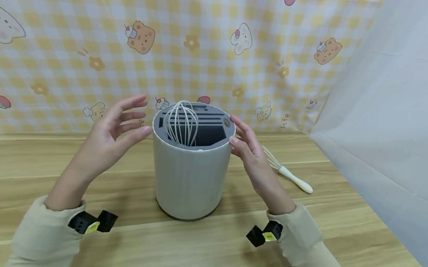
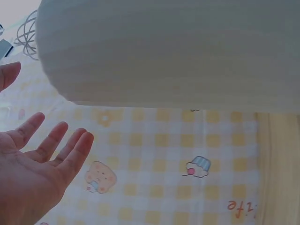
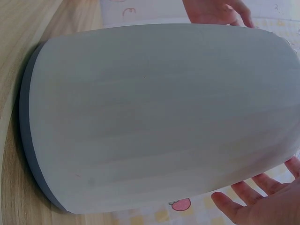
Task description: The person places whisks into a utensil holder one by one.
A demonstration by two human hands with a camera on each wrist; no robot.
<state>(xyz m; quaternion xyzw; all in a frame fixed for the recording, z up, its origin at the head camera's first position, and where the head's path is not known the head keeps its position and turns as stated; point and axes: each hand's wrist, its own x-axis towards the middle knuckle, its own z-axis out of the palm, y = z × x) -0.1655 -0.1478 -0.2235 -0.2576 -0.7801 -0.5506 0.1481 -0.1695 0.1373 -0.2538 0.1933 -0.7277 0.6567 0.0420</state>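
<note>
A white round utensil holder point(image 1: 193, 180) with a grey slotted top point(image 1: 211, 109) stands upright on the wooden table. From its large opening rises the wire head of a whisk point(image 1: 183, 126); its lower part is hidden inside. My left hand point(image 1: 110, 126) is spread beside the holder's upper left, thumb close to the rim. In the left wrist view, the left-hand fingers point(image 2: 75, 154) are extended with nothing held. My right hand point(image 1: 250, 151) is at the rim's right side, its fingertips touching the holder's wall point(image 3: 164, 117) in the right wrist view.
A smaller whisk with a white handle point(image 1: 296, 180) lies on the wooden table point(image 1: 141, 258), right of the right hand. Behind hangs a yellow checked cloth point(image 1: 193, 29) with cartoon prints. A white sheet point(image 1: 394, 98) borders the table on the right.
</note>
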